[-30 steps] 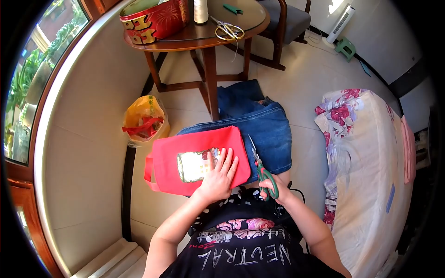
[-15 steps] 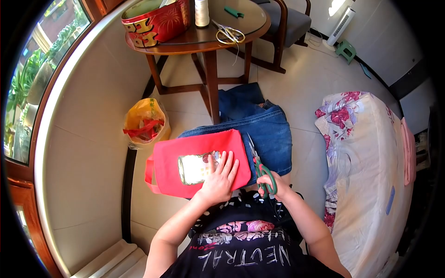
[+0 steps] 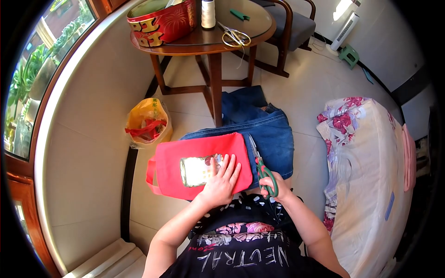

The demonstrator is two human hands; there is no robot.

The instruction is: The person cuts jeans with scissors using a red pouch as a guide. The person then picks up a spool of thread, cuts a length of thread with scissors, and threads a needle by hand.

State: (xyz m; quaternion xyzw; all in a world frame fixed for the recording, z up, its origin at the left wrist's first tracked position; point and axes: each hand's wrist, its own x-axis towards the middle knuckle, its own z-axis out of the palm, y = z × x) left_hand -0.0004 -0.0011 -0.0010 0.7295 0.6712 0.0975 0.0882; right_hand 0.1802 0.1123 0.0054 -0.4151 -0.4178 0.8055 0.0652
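Note:
A red fabric bag (image 3: 171, 157) with a printed picture and a loop handle at its left end lies flat across my lap. My left hand (image 3: 221, 181) rests on it, fingers spread over the right part of the print. My right hand (image 3: 277, 186) grips the green-and-red handles of a pair of scissors (image 3: 264, 173). Their blades point away from me, beside the bag's right edge and above the jeans (image 3: 273, 139). The denim lies beneath the bag and reaches toward the table leg.
Ahead stands a round wooden table (image 3: 204, 46) bearing a red tin (image 3: 164, 25), a thread spool (image 3: 208, 14) and gold-handled scissors (image 3: 237, 38). A yellow plastic bag (image 3: 157, 113) with red scraps sits on the floor at left. A bed (image 3: 366, 185) is at right.
The whole view has shifted slightly, moving the scene a little right and down. Both hands, the red bag and the scissors keep about the same places relative to each other.

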